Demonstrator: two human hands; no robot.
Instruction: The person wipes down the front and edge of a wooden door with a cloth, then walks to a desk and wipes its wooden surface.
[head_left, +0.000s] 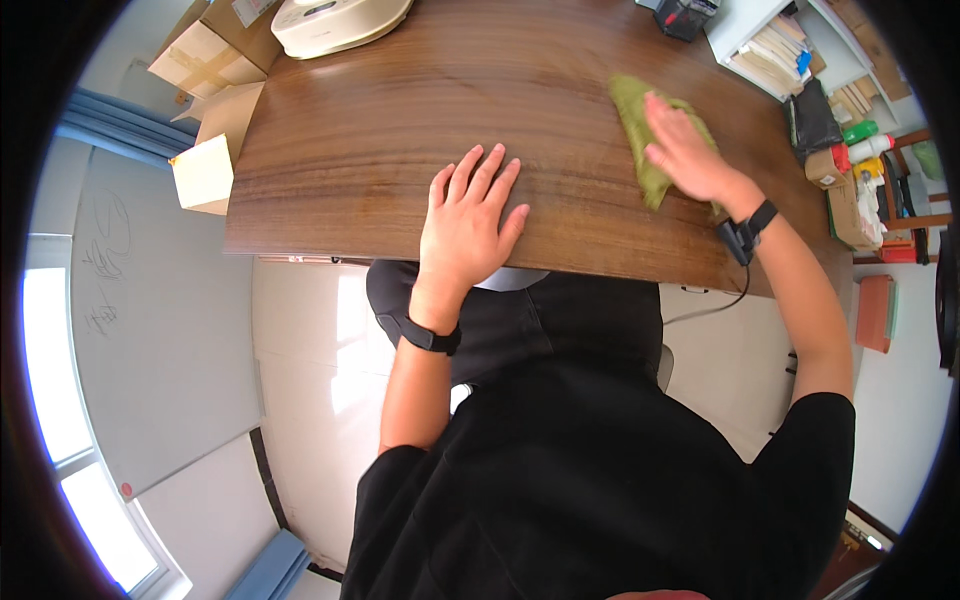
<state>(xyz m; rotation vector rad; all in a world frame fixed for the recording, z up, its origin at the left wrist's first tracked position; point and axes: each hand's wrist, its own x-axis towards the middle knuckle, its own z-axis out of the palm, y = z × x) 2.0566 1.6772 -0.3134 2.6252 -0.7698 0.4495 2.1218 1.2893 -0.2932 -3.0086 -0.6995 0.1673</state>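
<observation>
My left hand (471, 214) rests palm down near the front edge of a brown wooden table (390, 150), fingers spread and nothing in it. Further right, my right hand (686, 150) holds a green cloth (637, 139) under its palm, flat against the tabletop. Both the hand and the cloth are slightly blurred. Part of the cloth is hidden under the hand. Each wrist wears a black band; the right one carries a small black device (736, 240) with a cable.
A cream appliance (337, 26) stands at the table's far left, beside cardboard boxes (214, 56). A black object (684, 16) is at the far right. Beyond the right edge are a white shelf (840, 45), a black bag (812, 120) and bottles. The cable (709, 311) hangs below the front edge.
</observation>
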